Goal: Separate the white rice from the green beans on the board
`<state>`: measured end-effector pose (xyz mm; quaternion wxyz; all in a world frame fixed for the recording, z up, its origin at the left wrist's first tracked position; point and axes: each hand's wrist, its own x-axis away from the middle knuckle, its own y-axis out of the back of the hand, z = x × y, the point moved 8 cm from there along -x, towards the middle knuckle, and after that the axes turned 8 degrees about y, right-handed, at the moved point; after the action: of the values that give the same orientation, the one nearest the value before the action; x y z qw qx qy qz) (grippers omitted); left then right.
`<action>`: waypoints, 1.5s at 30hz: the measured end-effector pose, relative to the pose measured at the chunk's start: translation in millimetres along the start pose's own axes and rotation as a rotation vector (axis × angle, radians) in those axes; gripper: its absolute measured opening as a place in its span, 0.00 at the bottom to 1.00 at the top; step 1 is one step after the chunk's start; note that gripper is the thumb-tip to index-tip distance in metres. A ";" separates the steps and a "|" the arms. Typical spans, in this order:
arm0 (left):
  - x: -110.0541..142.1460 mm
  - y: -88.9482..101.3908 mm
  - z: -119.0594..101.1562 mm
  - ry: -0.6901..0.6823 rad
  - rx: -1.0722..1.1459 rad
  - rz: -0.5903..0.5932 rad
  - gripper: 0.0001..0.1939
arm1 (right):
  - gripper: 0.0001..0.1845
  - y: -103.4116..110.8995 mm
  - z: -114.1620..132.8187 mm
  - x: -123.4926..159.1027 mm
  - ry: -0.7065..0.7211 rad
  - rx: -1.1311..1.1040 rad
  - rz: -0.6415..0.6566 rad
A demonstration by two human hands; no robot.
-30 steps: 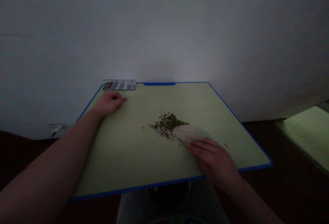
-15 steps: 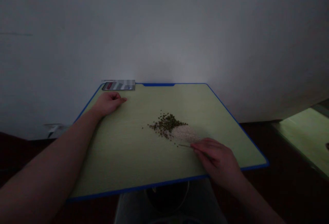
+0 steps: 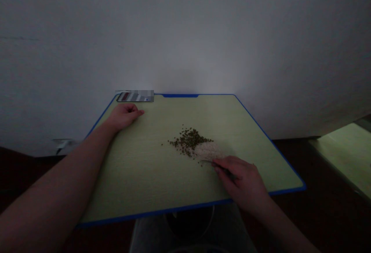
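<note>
On the pale board (image 3: 139, 175) lies a heap of small dark green grains, like mung beans (image 3: 191, 137), with strays around it. Against its right side is a heap of pale grains that look like rice (image 3: 209, 150). My right hand (image 3: 242, 179) pinches a thin, pale tool (image 3: 206, 161); its tip is at the near edge of the heaps, beside a few loose green grains. The exact kind of tool is too small to tell. My left hand (image 3: 124, 115) rests loosely closed on the far left of the board, its thumb pointing right, with nothing visible in it.
A phone (image 3: 135, 97), partly blurred, lies at the far left corner. The board has a blue rim (image 3: 257, 125) and stands against a grey wall (image 3: 185, 32). Below its near edge a dark round container (image 3: 189, 222) sits between my legs. Another pale surface (image 3: 344, 156) is at right.
My right hand has shifted slightly left, and the tool's tip is a little closer to the pale heap. My left hand stays in place. The view has shifted slightly.
</note>
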<state>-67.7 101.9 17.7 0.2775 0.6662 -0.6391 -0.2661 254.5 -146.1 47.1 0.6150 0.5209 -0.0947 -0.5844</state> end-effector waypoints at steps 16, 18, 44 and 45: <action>-0.8 0.4 1.2 0.003 -0.029 -0.005 0.17 | 0.13 -10.5 -13.2 -5.2 -0.083 -0.040 0.052; -1.4 0.6 1.6 -0.001 -0.039 -0.009 0.17 | 0.13 -10.8 -11.3 -4.1 -0.079 -0.057 0.067; -4.9 0.0 7.0 0.026 -0.042 -0.017 0.18 | 0.17 -42.4 22.6 -3.2 -0.140 -0.239 0.397; -4.4 0.4 6.0 0.024 -0.044 -0.020 0.18 | 0.17 -41.6 24.1 -1.6 -0.147 -0.242 0.398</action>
<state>-72.4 106.1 13.7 0.2971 0.6695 -0.6229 -0.2748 210.8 -148.2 27.2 0.7675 0.3706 -0.1691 -0.4950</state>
